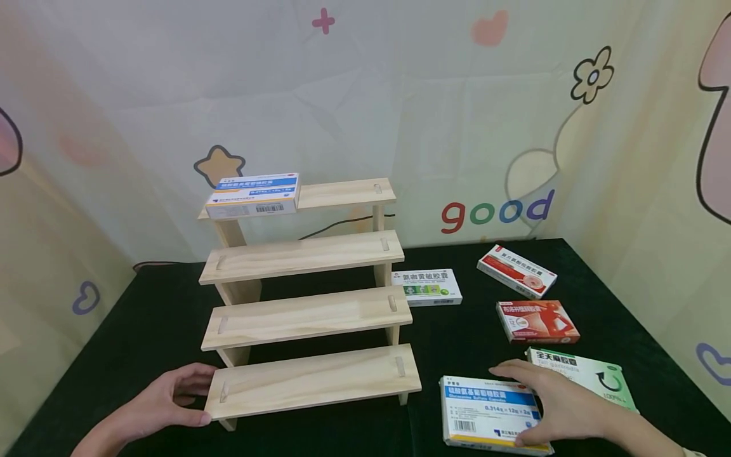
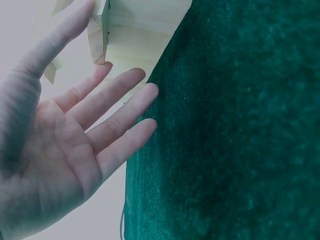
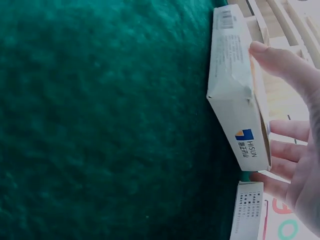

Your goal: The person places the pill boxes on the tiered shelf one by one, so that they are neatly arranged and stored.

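My left hand (image 1: 162,403) is at the left end of the lowest board of a stepped wooden rack (image 1: 314,381). In the left wrist view thumb and index finger hold the board's end (image 2: 98,40) between them, the other fingers spread straight. On the right, my right hand (image 1: 562,400) spans a white-and-blue medicine box (image 1: 485,412) lying face up. Its thumb tip (image 3: 259,47) sits at the box's near long edge, and the other fingers reach over the top towards the far edge. Another white-and-blue medicine box (image 1: 254,193) lies on the rack's top board, left side.
A green-and-white box (image 1: 605,374) lies partly behind the right hand. Farther back are a red box (image 1: 538,322), a red-and-white box (image 1: 516,271) and a white box with green (image 1: 431,287) beside the rack. Dark green cloth (image 1: 457,349) covers the table before a printed curtain.
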A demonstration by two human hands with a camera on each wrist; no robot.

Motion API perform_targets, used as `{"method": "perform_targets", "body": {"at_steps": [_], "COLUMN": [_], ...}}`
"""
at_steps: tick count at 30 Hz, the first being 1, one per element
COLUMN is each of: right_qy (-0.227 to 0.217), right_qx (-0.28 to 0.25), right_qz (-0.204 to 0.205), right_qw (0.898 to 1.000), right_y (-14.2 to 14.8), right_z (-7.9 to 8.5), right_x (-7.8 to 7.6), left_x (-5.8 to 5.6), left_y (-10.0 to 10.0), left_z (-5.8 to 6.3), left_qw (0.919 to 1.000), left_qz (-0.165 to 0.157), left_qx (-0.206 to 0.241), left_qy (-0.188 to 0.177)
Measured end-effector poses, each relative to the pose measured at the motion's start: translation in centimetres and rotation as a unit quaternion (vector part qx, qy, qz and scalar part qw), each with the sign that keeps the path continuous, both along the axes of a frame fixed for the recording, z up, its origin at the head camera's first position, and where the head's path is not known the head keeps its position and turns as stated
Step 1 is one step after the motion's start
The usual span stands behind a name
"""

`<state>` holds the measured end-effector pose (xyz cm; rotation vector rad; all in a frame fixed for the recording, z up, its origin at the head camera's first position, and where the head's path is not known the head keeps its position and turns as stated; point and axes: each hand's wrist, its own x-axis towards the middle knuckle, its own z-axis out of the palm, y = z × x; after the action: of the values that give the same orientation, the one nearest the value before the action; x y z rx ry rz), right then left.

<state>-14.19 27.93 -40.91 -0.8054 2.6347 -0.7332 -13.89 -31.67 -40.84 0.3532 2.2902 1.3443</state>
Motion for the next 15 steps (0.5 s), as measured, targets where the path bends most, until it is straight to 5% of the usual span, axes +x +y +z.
{"method": "perform_targets", "body": {"at_steps": [15], "right_qy": [0.004], "right_qx": [0.03], "right_qz": [0.008], "right_qw": [1.0], "right_y": [-0.24], "right_z": [-0.15], "right_x": [0.96], "left_x": [0.08], "left_y": [0.11], "left_z": [0.12], "left_qw": [1.0], "left_qz": [0.0], "left_qx": [0.006], "left_qy": [-0.001]}}
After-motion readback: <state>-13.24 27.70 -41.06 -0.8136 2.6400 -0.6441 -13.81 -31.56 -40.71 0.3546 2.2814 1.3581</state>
